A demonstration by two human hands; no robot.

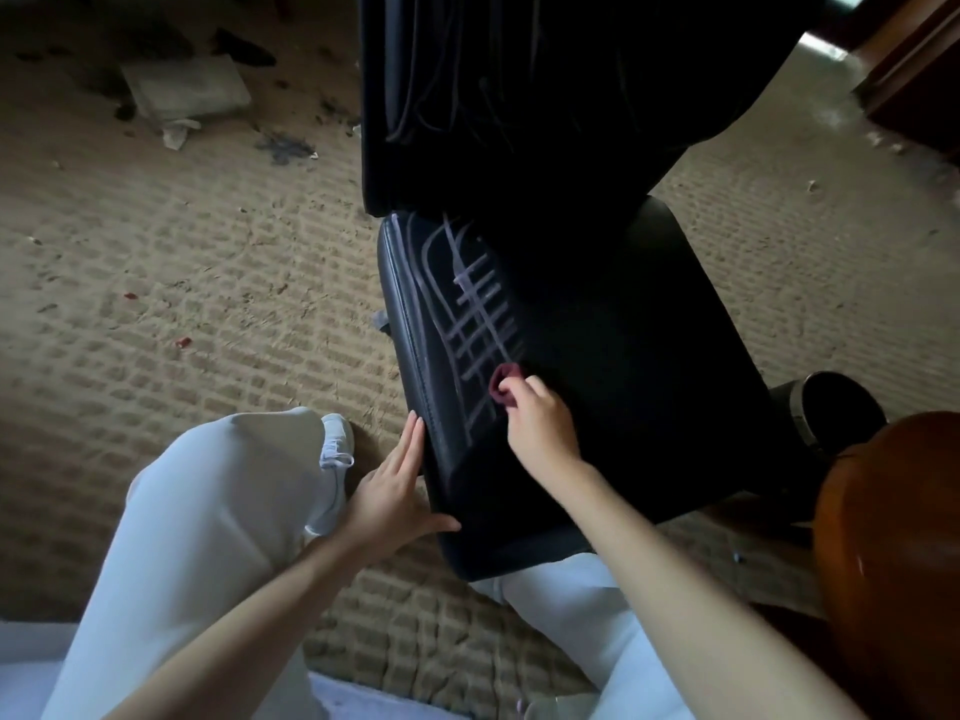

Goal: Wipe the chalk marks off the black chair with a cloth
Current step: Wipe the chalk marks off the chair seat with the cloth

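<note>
Two hands: left (393, 493) flat, fingers straight vs black chair (597, 356) edge to steady; right (540, 426) pinches cloth (505, 391) on chalk marks (480, 309).

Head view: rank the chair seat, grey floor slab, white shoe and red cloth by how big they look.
1. chair seat, by far the largest.
2. grey slab, though it lies farther from the camera.
3. white shoe, partly hidden by the leg, so unsure against the slab.
4. red cloth, bunched in the right hand grip.
</note>
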